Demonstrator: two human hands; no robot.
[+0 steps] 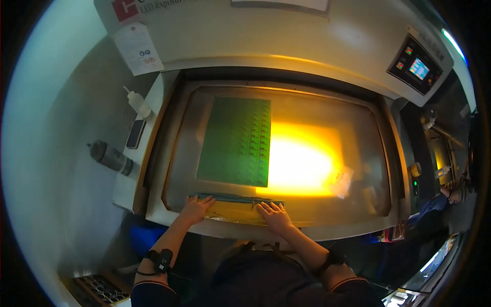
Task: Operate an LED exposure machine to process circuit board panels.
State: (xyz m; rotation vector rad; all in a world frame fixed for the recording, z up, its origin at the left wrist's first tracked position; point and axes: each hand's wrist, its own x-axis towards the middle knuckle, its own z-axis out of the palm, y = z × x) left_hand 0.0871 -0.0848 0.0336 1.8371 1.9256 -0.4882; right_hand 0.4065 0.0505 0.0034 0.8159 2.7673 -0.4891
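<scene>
Both my hands lie at the front edge of a framed, flat machine bed [358, 115]. My left hand [198, 209] is palm down, its fingers stretched over the left end of a dark, narrow folded strip [232, 198]. At the strip's right end rests my right hand [275, 217], also flat with fingers apart. Between the hands a shiny yellowish film or tape [235, 213] covers the front edge. Just beyond them lies a green circuit board panel [232, 143], flat on the bed and touched by neither hand. Bright yellow light [302, 158] glows to its right.
A small transparent piece [341, 182] lies near the glow. On the left ledge are a white squeeze bottle [138, 104], a phone [135, 134] and a dark bottle [110, 157]. The machine hood carries a control screen [419, 68]. At far right another person's hand [454, 194] shows.
</scene>
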